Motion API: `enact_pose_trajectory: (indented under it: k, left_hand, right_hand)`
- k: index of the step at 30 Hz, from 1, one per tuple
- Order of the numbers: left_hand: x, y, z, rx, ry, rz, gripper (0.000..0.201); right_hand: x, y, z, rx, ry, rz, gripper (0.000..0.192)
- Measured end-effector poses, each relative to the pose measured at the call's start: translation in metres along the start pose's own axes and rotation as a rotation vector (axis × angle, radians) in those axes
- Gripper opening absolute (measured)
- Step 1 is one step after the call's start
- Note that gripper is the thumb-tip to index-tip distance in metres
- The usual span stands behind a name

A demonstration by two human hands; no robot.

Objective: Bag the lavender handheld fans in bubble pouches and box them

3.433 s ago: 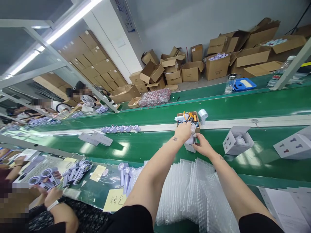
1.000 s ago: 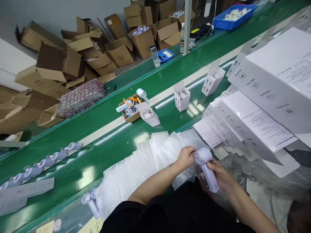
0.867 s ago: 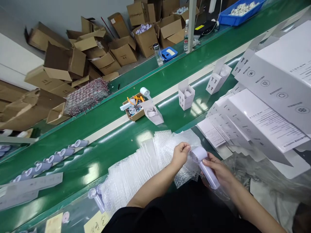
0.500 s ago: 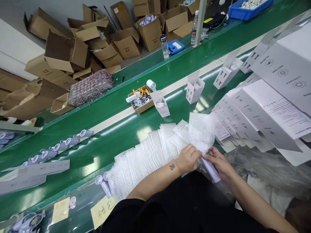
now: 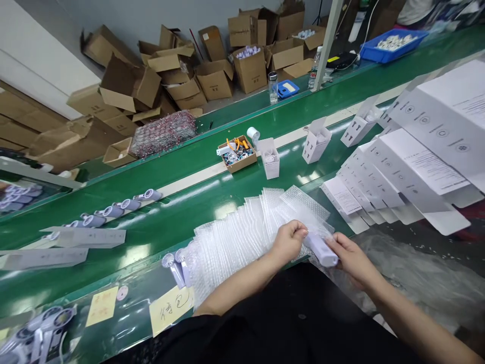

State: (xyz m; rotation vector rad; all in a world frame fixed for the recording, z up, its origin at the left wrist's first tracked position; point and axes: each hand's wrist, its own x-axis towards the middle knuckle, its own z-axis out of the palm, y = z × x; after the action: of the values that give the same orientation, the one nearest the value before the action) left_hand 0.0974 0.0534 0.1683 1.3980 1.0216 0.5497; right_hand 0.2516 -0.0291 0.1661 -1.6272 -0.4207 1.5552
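Observation:
A lavender handheld fan [image 5: 321,251] sticks out of the mouth of a clear bubble-wrap bag [image 5: 308,221], handle end toward me; its head is hidden in the plastic. On the left of the mouth, my left hand [image 5: 290,241] pinches the bag's edge. My right hand [image 5: 350,257] has thumb and fingers closed on the bag's other edge, right beside the fan handle. Left of my hands lies a long overlapping row of bubble-wrap bags [image 5: 231,237]. Two more lavender fans [image 5: 177,270] rest at that row's left end.
Open white printed boxes [image 5: 382,172] stand in a row at right. Small white filled boxes [image 5: 317,141] and a carton of parts [image 5: 239,156] stand on the green conveyor [image 5: 197,207]. More fans [image 5: 121,208] line its left. A handwritten yellow note [image 5: 170,309] lies near me.
The bag was held upright and now lies lower and flatter. Less of the fan's handle shows outside it. The camera view has shifted, so the surroundings sit further right.

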Motion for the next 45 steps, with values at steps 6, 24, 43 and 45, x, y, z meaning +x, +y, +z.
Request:
enact_pose_trajectory:
  k: [6, 24, 43, 45]
  left_hand:
    - [-0.052, 0.035, -0.046, -0.318, -0.151, -0.111, 0.021]
    - [0.000, -0.018, -0.055, -0.162, 0.155, -0.036, 0.025]
    - [0.074, 0.020, -0.078, -0.609, 0.496, 0.038, 0.037]
    - [0.092, 0.022, -0.072, -0.312, 0.567, 0.156, 0.034]
  right_hand:
    - [-0.079, -0.042, -0.005, -0.654, -0.248, -0.341, 0.029]
    - [0.124, 0.032, -0.063, 0.479, 0.529, -0.255, 0.060]
    - [0.143, -0.016, 0.000, -0.617, 0.185, -0.977, 0.046]
    - [0.160, -0.026, 0.009, -0.660, 0.162, -1.012, 0.053]
